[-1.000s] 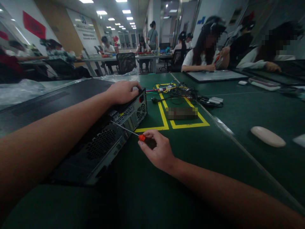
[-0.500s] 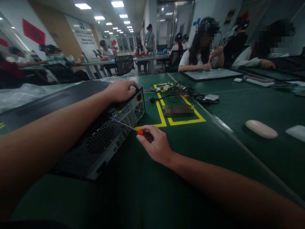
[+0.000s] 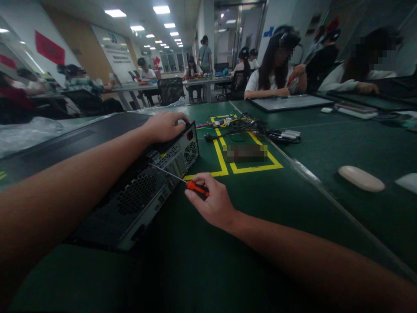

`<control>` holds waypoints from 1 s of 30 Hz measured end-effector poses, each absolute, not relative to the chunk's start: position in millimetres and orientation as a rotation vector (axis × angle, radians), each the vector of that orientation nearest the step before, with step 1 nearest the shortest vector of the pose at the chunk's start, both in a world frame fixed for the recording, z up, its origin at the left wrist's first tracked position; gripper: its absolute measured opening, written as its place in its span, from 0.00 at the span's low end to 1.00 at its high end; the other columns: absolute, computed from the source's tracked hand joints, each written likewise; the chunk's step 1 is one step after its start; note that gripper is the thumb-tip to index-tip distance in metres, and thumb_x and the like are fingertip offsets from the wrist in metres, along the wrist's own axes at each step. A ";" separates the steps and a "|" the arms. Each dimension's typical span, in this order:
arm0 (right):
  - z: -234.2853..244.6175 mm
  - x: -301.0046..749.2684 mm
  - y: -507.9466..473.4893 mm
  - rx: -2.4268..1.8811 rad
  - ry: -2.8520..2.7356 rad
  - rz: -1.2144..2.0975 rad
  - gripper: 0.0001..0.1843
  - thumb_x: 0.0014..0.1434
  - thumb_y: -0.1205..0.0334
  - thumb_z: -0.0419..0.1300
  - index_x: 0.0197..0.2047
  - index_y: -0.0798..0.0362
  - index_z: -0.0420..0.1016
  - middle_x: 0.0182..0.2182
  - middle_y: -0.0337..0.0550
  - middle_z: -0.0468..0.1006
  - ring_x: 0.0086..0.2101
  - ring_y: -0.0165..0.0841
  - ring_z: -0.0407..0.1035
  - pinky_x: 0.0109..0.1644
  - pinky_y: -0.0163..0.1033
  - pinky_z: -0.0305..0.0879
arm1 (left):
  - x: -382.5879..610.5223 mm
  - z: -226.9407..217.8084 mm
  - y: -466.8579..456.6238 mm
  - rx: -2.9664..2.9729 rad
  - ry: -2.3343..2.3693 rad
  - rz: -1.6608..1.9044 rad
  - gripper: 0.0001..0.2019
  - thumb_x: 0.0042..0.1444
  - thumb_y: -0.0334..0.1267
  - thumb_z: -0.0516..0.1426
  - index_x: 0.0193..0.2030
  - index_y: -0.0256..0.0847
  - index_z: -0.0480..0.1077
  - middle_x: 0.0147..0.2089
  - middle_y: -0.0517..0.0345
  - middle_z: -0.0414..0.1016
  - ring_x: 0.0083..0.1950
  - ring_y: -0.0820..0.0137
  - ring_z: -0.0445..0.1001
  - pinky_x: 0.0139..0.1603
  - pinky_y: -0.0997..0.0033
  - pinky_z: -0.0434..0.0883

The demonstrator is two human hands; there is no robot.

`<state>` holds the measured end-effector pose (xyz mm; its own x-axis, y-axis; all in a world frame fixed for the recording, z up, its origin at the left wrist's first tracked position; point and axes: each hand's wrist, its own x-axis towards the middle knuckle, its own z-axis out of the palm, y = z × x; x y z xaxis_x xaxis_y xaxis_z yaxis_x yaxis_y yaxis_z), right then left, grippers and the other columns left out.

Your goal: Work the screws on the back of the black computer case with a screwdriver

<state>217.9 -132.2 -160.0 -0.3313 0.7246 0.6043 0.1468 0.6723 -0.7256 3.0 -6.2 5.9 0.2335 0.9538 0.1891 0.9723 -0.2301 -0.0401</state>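
A black desktop computer case [image 3: 137, 195] lies on its side at the left, its rear panel with vent grilles and a fan turned towards me. My left hand [image 3: 166, 125] holds the top of the case at the rear edge, fingers bent over it; some fingertips are hidden. In my right hand [image 3: 211, 200] is a screwdriver [image 3: 195, 187] with an orange and black handle. Its long thin shaft slants up-left to the rear panel, near the upper edge. Whether the tip sits in a screw is too small to tell.
Beyond the case lies a tangle of cables [image 3: 244, 124] by yellow tape outlines [image 3: 224, 158] and a blurred dark object [image 3: 246, 153]. A pale rounded mouse-like object [image 3: 361, 178] rests at right. Clear plastic wrap [image 3: 32, 132] lies behind the case. Other people work across the table.
The screwdriver handle has turned in my right hand, showing more orange. My left hand stays on the case. The view has shifted slightly.
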 end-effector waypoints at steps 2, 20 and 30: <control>-160.2 217.7 -131.9 -0.685 -1.842 0.698 0.08 0.74 0.54 0.68 0.51 0.45 0.76 0.44 0.42 0.87 0.43 0.38 0.83 0.51 0.44 0.79 | 2.9 6.0 -6.0 -2.345 -1.854 -0.183 0.30 0.71 0.46 0.51 0.73 0.46 0.81 0.50 0.44 0.86 0.54 0.49 0.83 0.57 0.51 0.75; -160.3 217.4 -131.8 -0.747 -1.868 0.718 0.09 0.74 0.53 0.69 0.52 0.45 0.77 0.45 0.42 0.88 0.44 0.38 0.84 0.52 0.44 0.81 | 1.7 5.1 -6.8 -2.367 -1.888 -0.209 0.30 0.70 0.50 0.52 0.72 0.48 0.81 0.52 0.41 0.87 0.53 0.46 0.83 0.60 0.48 0.75; -159.7 217.6 -132.0 -0.746 -1.863 0.701 0.09 0.73 0.53 0.70 0.51 0.45 0.78 0.44 0.42 0.88 0.43 0.38 0.84 0.51 0.45 0.81 | 0.5 5.3 -5.3 -2.348 -1.839 -0.169 0.32 0.68 0.50 0.50 0.73 0.48 0.81 0.49 0.43 0.88 0.51 0.48 0.84 0.55 0.51 0.76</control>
<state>217.6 -132.0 -159.7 -0.3385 0.7502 0.5680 0.1894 0.6456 -0.7398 0.5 -5.3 5.3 0.2400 0.9534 0.1829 0.9708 -0.2346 -0.0509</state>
